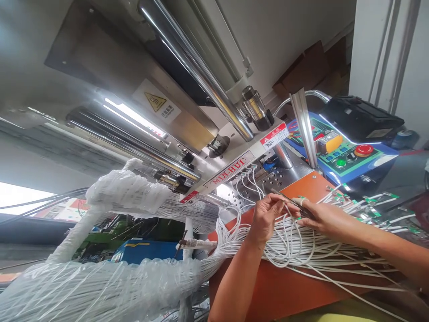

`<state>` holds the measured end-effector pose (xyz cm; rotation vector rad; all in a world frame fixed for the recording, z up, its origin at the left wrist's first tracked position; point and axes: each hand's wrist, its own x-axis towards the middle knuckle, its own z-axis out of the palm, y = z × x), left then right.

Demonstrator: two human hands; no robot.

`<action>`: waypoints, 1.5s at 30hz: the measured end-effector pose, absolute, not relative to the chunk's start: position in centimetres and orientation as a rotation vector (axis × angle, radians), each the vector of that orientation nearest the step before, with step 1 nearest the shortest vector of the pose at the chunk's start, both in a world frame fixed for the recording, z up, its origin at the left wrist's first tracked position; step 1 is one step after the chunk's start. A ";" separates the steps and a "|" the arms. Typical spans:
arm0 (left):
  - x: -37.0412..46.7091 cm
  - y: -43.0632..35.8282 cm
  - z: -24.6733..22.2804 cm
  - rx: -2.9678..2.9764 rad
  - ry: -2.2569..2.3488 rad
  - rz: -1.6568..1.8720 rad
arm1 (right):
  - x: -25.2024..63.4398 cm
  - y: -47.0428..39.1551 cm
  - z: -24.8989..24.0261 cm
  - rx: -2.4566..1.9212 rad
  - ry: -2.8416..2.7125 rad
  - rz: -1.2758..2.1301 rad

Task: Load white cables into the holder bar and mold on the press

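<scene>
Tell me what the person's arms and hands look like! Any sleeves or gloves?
No gloves: the left hand and right hand are bare. The left forearm and right forearm show no sleeves, and I see no watch or bracelet.

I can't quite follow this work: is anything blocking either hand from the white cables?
Nothing visible: the left hand and right hand are over the white cables; the right also holds a dark tool.

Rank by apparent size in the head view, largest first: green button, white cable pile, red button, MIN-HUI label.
1. White cable pile
2. MIN-HUI label
3. Red button
4. Green button
</scene>
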<state>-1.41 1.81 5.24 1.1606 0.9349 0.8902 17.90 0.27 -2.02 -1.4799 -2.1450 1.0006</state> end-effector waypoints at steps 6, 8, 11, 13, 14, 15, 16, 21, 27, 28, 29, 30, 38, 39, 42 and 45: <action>-5.2 1.2 8.1 0.971 1.050 1.150 | 18.0 0.4 -1.2 -1.521 -2.170 1.112; -6.1 1.0 8.9 1.005 1.076 1.191 | 18.0 0.3 -1.3 -1.525 -2.152 1.111; -6.6 0.7 9.2 1.022 1.086 1.188 | 17.9 0.3 -1.4 -1.537 -2.141 1.089; -6.5 0.8 8.7 1.030 1.076 1.162 | 18.0 0.3 -1.4 -1.543 -2.155 1.097; -6.4 0.9 8.3 1.059 1.080 1.152 | 18.0 0.4 -1.4 -1.545 -2.161 1.111; -6.2 1.1 7.7 1.114 1.098 1.147 | 18.0 0.4 -1.4 -1.546 -2.165 1.129; -6.0 1.3 7.1 1.197 1.134 1.141 | 18.0 0.5 -1.5 -1.543 -2.168 1.150; -5.2 2.9 3.4 1.783 1.333 1.005 | 18.0 0.5 -1.7 -1.531 -2.162 1.180; -5.1 3.9 0.9 2.094 1.344 0.996 | 17.8 0.3 -1.3 -1.549 -2.153 1.124; -5.1 4.0 0.7 2.107 1.344 0.992 | 17.8 0.3 -1.2 -1.552 -2.165 1.121; -5.2 4.0 0.5 2.116 1.344 0.987 | 17.9 0.3 -1.2 -1.554 -2.174 1.122; -5.2 4.1 0.3 2.119 1.346 0.987 | 17.9 0.3 -1.1 -1.554 -2.179 1.124; -5.3 4.3 -0.4 2.098 1.382 1.010 | 18.3 0.6 -1.9 -1.514 -2.144 1.221; -5.3 4.3 -0.4 2.106 1.386 1.012 | 18.3 0.7 -1.9 -1.504 -2.149 1.230; -5.2 4.1 -0.4 2.125 1.399 1.037 | 18.4 0.7 -1.8 -1.508 -2.178 1.216; -5.1 4.1 -0.5 2.126 1.391 1.056 | 18.3 0.6 -1.3 -1.502 -2.200 1.182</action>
